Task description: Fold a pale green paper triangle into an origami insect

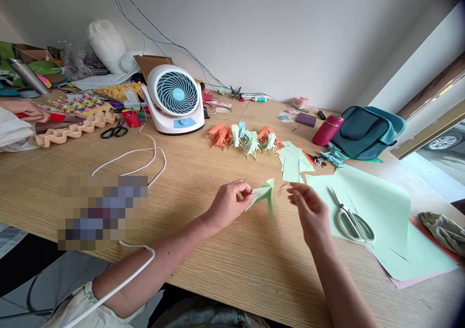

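**A:** What was nearest the camera?

**B:** A white cable [119,284] crossed the person's left forearm at the front edge of the wooden table [225,265]. Just beyond, the left hand [228,203] pinched a folded piece of light green paper [263,195] between thumb and fingertips, holding it just above the tabletop.

**A:** And the other hand?

**B:** The right hand [308,209] hovered just beside the paper, fingers loosely curled and apart, holding nothing. I could not tell whether a fingertip touched the fold.

**A:** What lay to the right of it?

**B:** White-handled scissors [350,217] rested on large light green sheets [378,211], which lay over a pink sheet [407,282]. An olive cloth [443,231] sat at the far right edge.

**A:** Further back?

**B:** A small stack of cut green squares [292,163], then a row of folded paper figures [245,138] in orange, green and blue. Right of those stood a magenta bottle [327,129] on its side and a teal bag [366,132].

**A:** And the left side?

**B:** A white desk fan [175,98] faced the camera, black scissors [114,132] beside it. At the far left another person's hand [25,110] rested near a beige moulded tray [72,130].
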{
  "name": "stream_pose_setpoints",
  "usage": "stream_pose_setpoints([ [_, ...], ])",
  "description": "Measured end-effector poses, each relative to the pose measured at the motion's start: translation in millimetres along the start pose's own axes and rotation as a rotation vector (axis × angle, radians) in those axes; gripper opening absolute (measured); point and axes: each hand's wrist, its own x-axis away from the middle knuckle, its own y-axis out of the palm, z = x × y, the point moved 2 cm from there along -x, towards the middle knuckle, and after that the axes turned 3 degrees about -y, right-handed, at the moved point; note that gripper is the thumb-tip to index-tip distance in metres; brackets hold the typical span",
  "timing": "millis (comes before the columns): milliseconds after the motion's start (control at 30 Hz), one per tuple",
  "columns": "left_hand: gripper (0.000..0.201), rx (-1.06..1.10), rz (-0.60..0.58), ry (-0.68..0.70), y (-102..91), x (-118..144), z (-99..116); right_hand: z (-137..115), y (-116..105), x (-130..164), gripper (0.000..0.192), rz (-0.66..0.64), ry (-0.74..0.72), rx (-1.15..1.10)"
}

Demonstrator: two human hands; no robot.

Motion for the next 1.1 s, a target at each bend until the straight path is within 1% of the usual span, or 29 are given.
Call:
stream_pose_setpoints([
  [33, 0.021, -0.052, -0.020, 0.031, 1.0, 1.0, 0.4, -4.5, -4.9, -2.0, 0.027, 0.034, -0.046, 0.038],
  [67, 0.020, -0.092, -0.045, 0.056, 2.5, 2.1, 0.5, -9.5, -7.6, -2.7, 0.025, 0.040, -0.104, 0.074],
  [100, 0.020, -0.125, -0.078, 0.075, 4.3, 3.4, 0.3, -14.3, -7.8, -2.1, 0.022, 0.001, -0.167, 0.123],
  [167, 0.020, -0.177, -0.142, 0.100, 8.1, 5.9, -0.1, -21.6, -2.4, 1.7, 0.018, -0.157, -0.306, 0.246],
  [233, 0.019, -0.213, -0.187, 0.110, 11.1, 8.3, 0.2, -24.0, 5.8, 6.7, 0.016, -0.335, -0.404, 0.364],
  [267, 0.018, -0.224, -0.203, 0.112, 12.2, 9.4, 0.8, -23.5, 9.2, 8.7, 0.015, -0.398, -0.429, 0.406],
  [333, 0.014, -0.229, -0.222, 0.115, 13.5, 11.1, 2.4, -21.0, 13.2, 10.5, 0.014, -0.460, -0.439, 0.458],
  [433, 0.012, -0.230, -0.234, 0.138, 14.6, 12.8, 5.1, -17.5, 13.8, 9.9, 0.013, -0.499, -0.417, 0.483],
  [567, 0.014, -0.250, -0.221, 0.175, 15.9, 13.7, 7.1, -16.8, 12.7, 8.5, 0.012, -0.551, -0.412, 0.442],
  [733, 0.011, -0.205, -0.209, 0.151, 17.7, 14.9, 7.4, -15.7, 13.4, 8.3, 0.012, -0.525, -0.424, 0.423],
  [900, 0.014, -0.143, -0.190, 0.067, 18.1, 15.3, 5.2, -15.0, 14.0, 8.3, 0.010, -0.455, -0.472, 0.418],
  [967, 0.015, -0.078, -0.201, 0.011, 18.3, 14.7, 2.9, -14.9, 14.0, 8.2, 0.010, -0.445, -0.483, 0.432],
  [1033, 0.017, 0.012, -0.242, -0.083, 18.6, 13.6, -0.9, -14.5, 14.3, 8.0, 0.011, -0.462, -0.459, 0.462],
  [1100, 0.019, 0.090, -0.323, -0.190, 19.0, 12.5, -5.2, -13.7, 14.8, 7.9, 0.012, -0.508, -0.403, 0.488],
])
